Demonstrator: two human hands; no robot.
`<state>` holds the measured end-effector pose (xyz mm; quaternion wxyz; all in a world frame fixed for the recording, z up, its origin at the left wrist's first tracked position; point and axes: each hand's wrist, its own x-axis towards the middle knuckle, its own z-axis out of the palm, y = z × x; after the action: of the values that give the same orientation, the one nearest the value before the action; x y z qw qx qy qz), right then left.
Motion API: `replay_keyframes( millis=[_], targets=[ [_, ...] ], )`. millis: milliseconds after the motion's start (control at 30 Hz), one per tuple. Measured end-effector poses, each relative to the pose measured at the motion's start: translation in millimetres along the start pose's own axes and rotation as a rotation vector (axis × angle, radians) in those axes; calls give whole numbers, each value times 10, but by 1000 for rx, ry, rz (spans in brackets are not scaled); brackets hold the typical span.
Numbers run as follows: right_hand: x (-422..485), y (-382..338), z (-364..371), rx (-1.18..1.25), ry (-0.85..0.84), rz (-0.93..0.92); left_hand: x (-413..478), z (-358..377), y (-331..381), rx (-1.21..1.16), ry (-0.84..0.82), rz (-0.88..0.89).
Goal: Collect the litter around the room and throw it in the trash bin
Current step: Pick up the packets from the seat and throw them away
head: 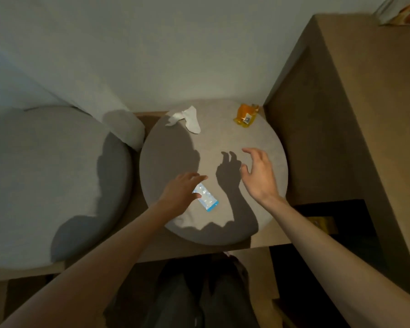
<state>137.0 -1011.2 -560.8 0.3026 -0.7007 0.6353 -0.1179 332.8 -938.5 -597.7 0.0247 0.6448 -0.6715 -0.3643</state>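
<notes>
Three pieces of litter lie on a round grey seat cushion (258, 138). A blue and white wrapper (207, 198) is near the front, and my left hand (181, 191) hovers over its left end with fingers stretched forward, partly covering it. A crumpled white tissue (187, 119) lies at the cushion's far edge. An orange wrapper (245, 114) sits at the far right edge. My right hand (258, 172) floats above the cushion's right side, fingers spread and loosely bent, holding nothing. No trash bin is in view.
A second round grey cushion (45, 181) sits to the left on the same wooden bench (194, 253). A tall wooden cabinet (353, 114) stands close on the right. A white wall is behind. My legs (199, 299) are below.
</notes>
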Motion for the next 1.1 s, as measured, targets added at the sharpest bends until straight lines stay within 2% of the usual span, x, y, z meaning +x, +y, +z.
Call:
replay_keyframes(
  millis=[67,200,300,433,567,800,867,1000,1100],
  targets=[
    [287,123,165,-14,27,15,237,134,-159,63,-13,33],
    [869,385,398,-37,46,47,655,362,-457,348,-97,128],
    [1289,539,503,-56,52,79,901,509,-694,439,-103,185],
    [1728,649,635,-108,35,81,1117,651,-881,477,69,194],
    [2077,693,767,-138,17,95,1214,722,-904,412,205,104],
    [2567,781,1002,-169,-120,185,1426,672,-837,80,253,-149],
    [2595,833,1074,-186,-108,184,1487,697,-825,-31,260,-233],
    [2465,940,1145,-185,88,-50,1543,719,-727,-274,368,-445],
    [2339,932,1127,-155,118,-156,1514,645,-684,-385,450,-538]
  ],
)
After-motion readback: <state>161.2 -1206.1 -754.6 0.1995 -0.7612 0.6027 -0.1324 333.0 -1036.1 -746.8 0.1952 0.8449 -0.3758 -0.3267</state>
